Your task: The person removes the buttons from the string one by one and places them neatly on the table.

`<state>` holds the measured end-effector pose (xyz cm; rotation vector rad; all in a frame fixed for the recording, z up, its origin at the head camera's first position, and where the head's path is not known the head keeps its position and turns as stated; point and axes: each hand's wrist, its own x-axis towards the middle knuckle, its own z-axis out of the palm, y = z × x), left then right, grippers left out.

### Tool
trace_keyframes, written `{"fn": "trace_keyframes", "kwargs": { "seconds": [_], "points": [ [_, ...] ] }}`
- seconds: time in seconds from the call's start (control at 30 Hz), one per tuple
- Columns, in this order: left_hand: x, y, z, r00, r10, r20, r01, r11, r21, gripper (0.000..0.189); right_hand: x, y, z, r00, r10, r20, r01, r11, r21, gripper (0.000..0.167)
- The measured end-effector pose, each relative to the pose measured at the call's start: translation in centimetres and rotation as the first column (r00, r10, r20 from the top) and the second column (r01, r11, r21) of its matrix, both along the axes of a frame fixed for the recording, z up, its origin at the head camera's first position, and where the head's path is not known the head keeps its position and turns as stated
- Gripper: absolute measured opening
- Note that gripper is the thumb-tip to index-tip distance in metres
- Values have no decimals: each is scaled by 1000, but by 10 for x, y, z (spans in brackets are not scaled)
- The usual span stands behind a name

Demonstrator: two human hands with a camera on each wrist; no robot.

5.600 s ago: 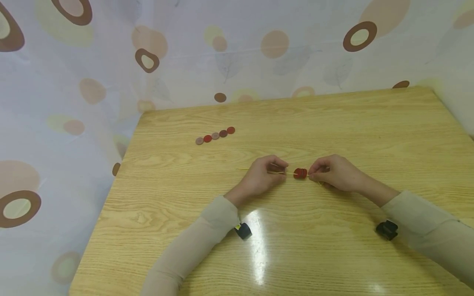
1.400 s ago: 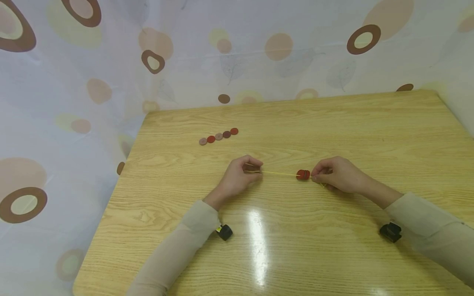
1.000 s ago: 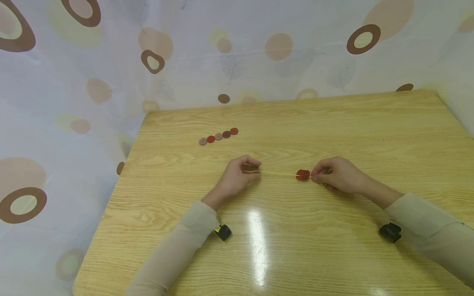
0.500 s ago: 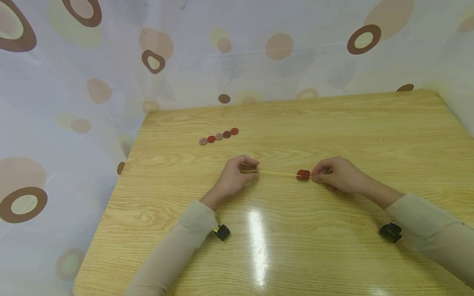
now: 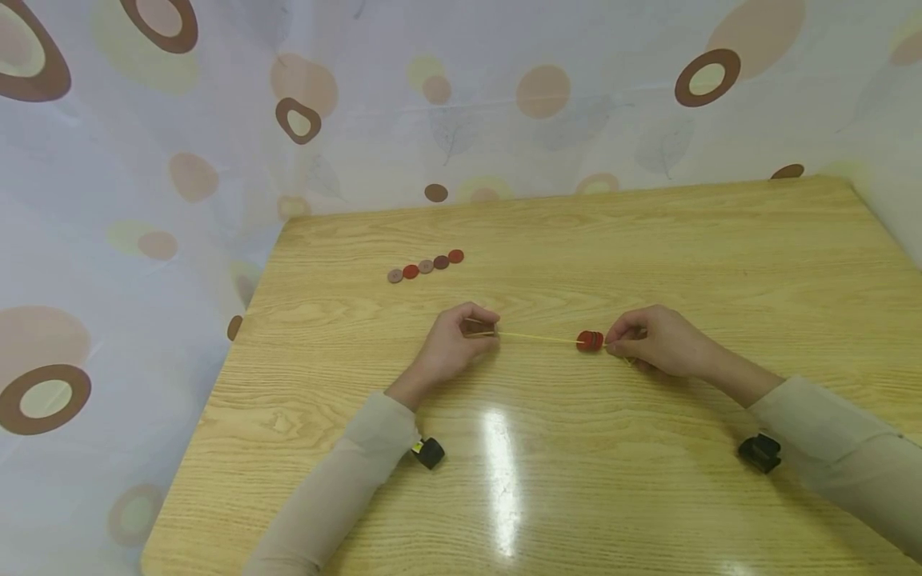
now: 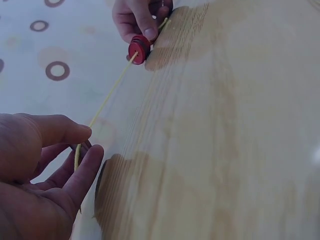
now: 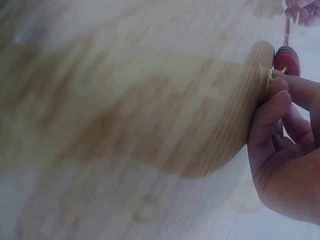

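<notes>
A yellow string [image 5: 540, 338] runs taut between the two hands. Near its right end sits a stack of red and dark buttons [image 5: 589, 341], close beside the right fingertips. The right hand [image 5: 663, 340] pinches the string just behind the stack; a knotted bit of yellow string [image 7: 270, 75] shows at its fingertips in the right wrist view. The left hand [image 5: 444, 346] pinches a small brownish button [image 6: 83, 146], seen nearly edge-on, with the string passing by or through it; which of these is unclear. The string's left end lies among the left fingers.
Several flat buttons [image 5: 426, 266], brownish-pink, red and dark red, lie touching in a slanting row at the back left of the wooden table [image 5: 612, 496]. A patterned curtain [image 5: 490, 136] hangs behind the table and on its left.
Since the oldest frame the left hand has moved left, away from the button stack, and a longer stretch of string shows. Lately it creeps slightly further left. The right hand stays nearly still.
</notes>
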<state>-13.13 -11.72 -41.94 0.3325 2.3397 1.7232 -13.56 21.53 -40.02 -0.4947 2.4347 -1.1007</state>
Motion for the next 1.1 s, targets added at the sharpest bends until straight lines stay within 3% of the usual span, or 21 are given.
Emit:
{"fn": "trace_keyframes", "kwargs": {
  "seconds": [1.1],
  "points": [
    [4, -14, 1, 999, 51, 11, -51, 999, -5, 27, 0, 0, 0, 1000, -4, -1, 4, 1000, -3, 13]
  ]
}}
